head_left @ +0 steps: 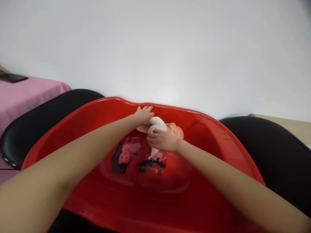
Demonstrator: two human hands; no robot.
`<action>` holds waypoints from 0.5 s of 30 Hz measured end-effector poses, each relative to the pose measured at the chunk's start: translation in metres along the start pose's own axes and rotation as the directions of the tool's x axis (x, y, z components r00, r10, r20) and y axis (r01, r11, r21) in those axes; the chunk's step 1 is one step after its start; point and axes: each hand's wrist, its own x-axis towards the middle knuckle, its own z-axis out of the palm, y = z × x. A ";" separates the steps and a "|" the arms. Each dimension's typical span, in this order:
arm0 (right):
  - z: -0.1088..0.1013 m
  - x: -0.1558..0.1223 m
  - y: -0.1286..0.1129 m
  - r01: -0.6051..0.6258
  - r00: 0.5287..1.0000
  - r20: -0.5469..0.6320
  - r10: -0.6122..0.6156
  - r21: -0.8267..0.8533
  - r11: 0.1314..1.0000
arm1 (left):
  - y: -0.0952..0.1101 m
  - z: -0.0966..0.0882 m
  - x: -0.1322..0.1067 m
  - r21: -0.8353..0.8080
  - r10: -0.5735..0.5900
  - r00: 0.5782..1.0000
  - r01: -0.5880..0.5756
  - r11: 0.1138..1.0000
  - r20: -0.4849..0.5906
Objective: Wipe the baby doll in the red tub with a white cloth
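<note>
Looking from the left, what comes first?

A pink-covered table (pixel 24 97) with a dark tablet (pixel 13 78) on it, then a black chair seat (pixel 46 113), then a red plastic baby bath (pixel 116 103).

And the hands?

The left hand (pixel 144 116) lies open, fingers spread, just beside a white cloth (pixel 157 124). The right hand (pixel 160 140) curls around that cloth, gripping it against a baby doll's head (pixel 177 136), which lies in the bath near its far wall.

How far along does it look?

The cloth covers one side of the head, while the closed eye (pixel 174 131) and cheek are bare. Whether the doll is wet, I can't tell. Past it sits another black chair seat (pixel 267 145)
</note>
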 end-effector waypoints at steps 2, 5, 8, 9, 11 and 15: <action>0.001 0.032 -0.001 0.041 0.999 -0.022 -0.042 -0.049 0.998 | 0.000 -0.001 0.000 0.039 0.013 0.999 -0.011 0.999 -0.049; 0.013 0.054 0.000 0.048 0.998 0.053 -0.044 -0.090 0.995 | 0.001 -0.004 0.002 0.057 -0.003 1.000 0.005 0.998 -0.026; 0.034 0.035 -0.001 0.033 0.991 0.135 -0.015 -0.135 0.990 | 0.001 -0.008 0.006 0.063 -0.028 0.999 0.026 0.998 0.034; 0.041 0.021 -0.002 0.034 0.990 0.144 -0.013 -0.142 0.989 | 0.001 -0.010 0.007 0.066 -0.030 0.998 0.026 0.997 0.048; 0.054 -0.011 -0.005 0.046 0.988 0.149 -0.026 -0.138 0.989 | 0.000 -0.012 0.009 0.066 -0.026 0.998 0.022 0.998 0.064; 0.063 -0.060 -0.009 0.088 0.991 0.111 -0.076 -0.106 0.990 | -0.002 -0.018 0.009 0.043 -0.016 0.996 0.013 0.999 0.087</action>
